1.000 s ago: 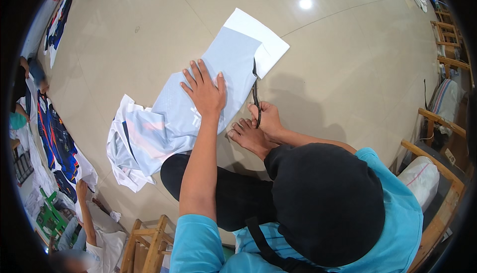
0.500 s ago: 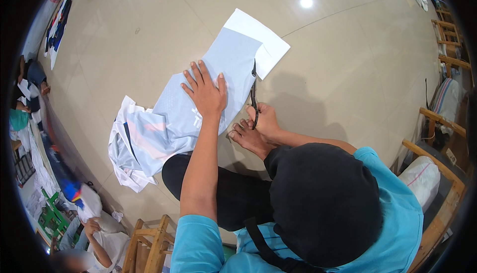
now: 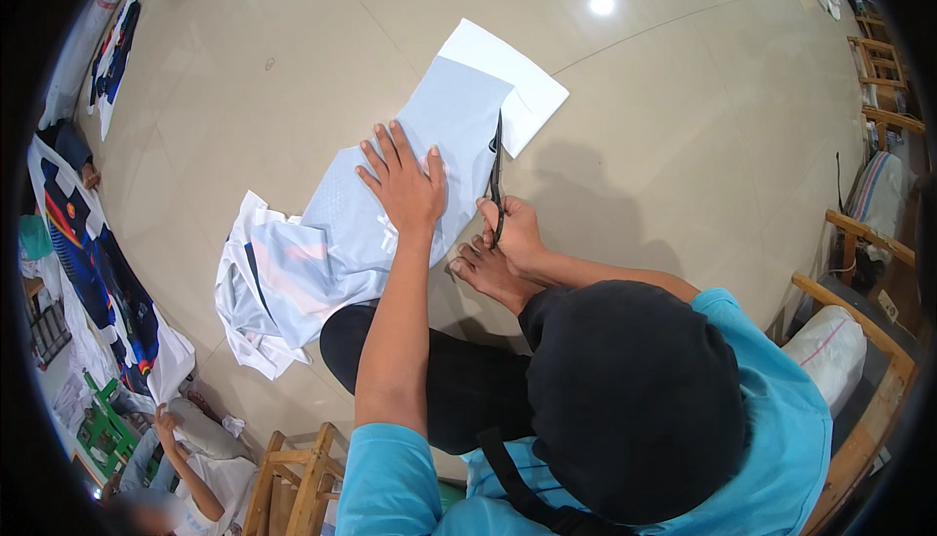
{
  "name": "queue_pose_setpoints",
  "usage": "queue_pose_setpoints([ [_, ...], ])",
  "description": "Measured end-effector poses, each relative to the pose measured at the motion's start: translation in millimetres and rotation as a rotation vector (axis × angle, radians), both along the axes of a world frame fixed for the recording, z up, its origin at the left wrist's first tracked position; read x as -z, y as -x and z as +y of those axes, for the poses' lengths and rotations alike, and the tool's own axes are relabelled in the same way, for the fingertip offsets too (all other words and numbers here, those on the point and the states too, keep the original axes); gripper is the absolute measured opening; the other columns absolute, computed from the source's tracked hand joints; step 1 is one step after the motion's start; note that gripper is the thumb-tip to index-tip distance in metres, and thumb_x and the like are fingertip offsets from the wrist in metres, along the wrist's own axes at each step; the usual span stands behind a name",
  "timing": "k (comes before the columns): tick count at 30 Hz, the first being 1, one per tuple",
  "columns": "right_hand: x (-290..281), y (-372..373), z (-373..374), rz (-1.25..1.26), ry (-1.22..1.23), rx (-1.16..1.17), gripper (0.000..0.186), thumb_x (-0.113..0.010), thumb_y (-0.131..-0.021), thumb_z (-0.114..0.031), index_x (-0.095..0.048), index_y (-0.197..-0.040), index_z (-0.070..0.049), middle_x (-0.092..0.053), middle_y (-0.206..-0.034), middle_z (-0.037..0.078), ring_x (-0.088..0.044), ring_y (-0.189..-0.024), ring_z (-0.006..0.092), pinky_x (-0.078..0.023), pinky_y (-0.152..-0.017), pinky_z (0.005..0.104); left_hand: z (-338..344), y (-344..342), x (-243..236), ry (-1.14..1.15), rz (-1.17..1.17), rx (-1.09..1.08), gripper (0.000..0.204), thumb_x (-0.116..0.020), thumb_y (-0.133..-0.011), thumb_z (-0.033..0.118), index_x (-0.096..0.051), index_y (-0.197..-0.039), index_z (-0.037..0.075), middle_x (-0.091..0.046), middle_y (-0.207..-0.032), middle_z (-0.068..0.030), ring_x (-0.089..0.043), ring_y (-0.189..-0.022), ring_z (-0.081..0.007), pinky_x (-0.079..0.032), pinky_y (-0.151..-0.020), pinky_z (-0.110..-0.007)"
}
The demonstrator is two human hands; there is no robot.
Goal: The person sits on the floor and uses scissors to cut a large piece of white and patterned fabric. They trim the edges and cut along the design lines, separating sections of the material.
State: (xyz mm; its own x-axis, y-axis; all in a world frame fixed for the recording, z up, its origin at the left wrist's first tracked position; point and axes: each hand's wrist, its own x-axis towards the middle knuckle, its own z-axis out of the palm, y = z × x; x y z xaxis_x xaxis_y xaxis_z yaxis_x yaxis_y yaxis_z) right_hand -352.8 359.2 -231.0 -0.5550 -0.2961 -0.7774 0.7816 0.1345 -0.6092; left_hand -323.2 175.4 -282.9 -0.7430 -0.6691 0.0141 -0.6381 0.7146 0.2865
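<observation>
One pale grey-blue garment (image 3: 454, 97), thin, with a faint pinkish print showing through at its bunched lower-left end, lay diagonally across the centre of the frame on a glossy beige tiled floor (image 3: 683, 165). One white panel (image 3: 537, 97), flat, lay partly under the garment's upper end, its bare part reaching up and right. One left hand (image 3: 405, 185), fingers spread wide, was set palm down on the garment. One right hand (image 3: 515, 230), fingers curled through the handles, held one pair of black scissors (image 3: 496, 180), blades pointing up the frame along the garment's right edge; whether the blades were parted could not be told. Condition of the work: the scissors stood at the edge, and no loose offcut was visible; how much of that edge had been cut could not be told. The bunched end lay well apart from the blades, with no cut visible there. Adjacent items: one bare foot (image 3: 496, 274), just below the right hand; one wooden stool (image 3: 303, 468), lower left; one white sack (image 3: 830, 350), right; one dark blue patterned cloth (image 3: 107, 292), left, with a co-worker's hand (image 3: 164, 424) at its lower end.
</observation>
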Motion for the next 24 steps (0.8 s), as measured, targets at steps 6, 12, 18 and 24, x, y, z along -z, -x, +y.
queue_pose_setpoints([
  [6, 6.5, -1.1, -2.0, -0.008, 0.015, 0.046, 0.034, -0.083, -0.102, -0.026, -0.062, -0.099, 0.0, -0.063, -0.07, 0.005, -0.06, -0.053, 0.0138, -0.049, -0.048, 0.0314, 1.2, 1.8, -2.3, -0.003, -0.003, 0.001, 0.085, -0.05, -0.112, 0.054, -0.027, -0.179, 0.007, -0.024, -0.186, -0.0203, -0.013, -0.171, -0.0499, -0.004, -0.135, -0.071],
  [12, 14.0, -5.5, -6.3, -0.054, 0.044, 0.074, 0.032, -0.082, -0.103, -0.025, -0.061, -0.098, 0.0, -0.062, -0.071, 0.005, -0.06, -0.054, 0.0136, -0.05, -0.051, 0.0316, 1.6, 2.0, -3.9, -0.013, -0.012, -0.003, 0.085, -0.05, -0.112, 0.054, -0.026, -0.179, 0.007, -0.024, -0.186, -0.0203, -0.013, -0.171, -0.0499, -0.004, -0.135, -0.071],
  [18, 15.6, -7.0, -8.0, -0.056, 0.039, 0.056, 0.03, -0.08, -0.104, -0.023, -0.06, -0.098, -0.002, -0.061, -0.073, 0.004, -0.059, -0.054, 0.0134, -0.05, -0.052, 0.0314, 0.8, 1.4, -4.0, -0.004, -0.016, -0.002, 0.085, -0.05, -0.112, 0.054, -0.026, -0.179, 0.007, -0.024, -0.186, -0.02, -0.013, -0.172, -0.0497, -0.004, -0.135, -0.071],
  [24, 12.7, -6.3, -15.6, -0.02, 0.028, 0.078, 0.035, -0.082, -0.101, -0.03, -0.063, -0.097, -0.002, -0.064, -0.072, 0.005, -0.061, -0.057, 0.0139, -0.047, -0.05, 0.0321, 1.0, 2.0, -5.2, -0.017, -0.01, -0.005, 0.085, -0.051, -0.112, 0.053, -0.026, -0.18, 0.008, -0.024, -0.186, -0.0198, -0.013, -0.171, -0.0499, -0.005, -0.135, -0.071],
])
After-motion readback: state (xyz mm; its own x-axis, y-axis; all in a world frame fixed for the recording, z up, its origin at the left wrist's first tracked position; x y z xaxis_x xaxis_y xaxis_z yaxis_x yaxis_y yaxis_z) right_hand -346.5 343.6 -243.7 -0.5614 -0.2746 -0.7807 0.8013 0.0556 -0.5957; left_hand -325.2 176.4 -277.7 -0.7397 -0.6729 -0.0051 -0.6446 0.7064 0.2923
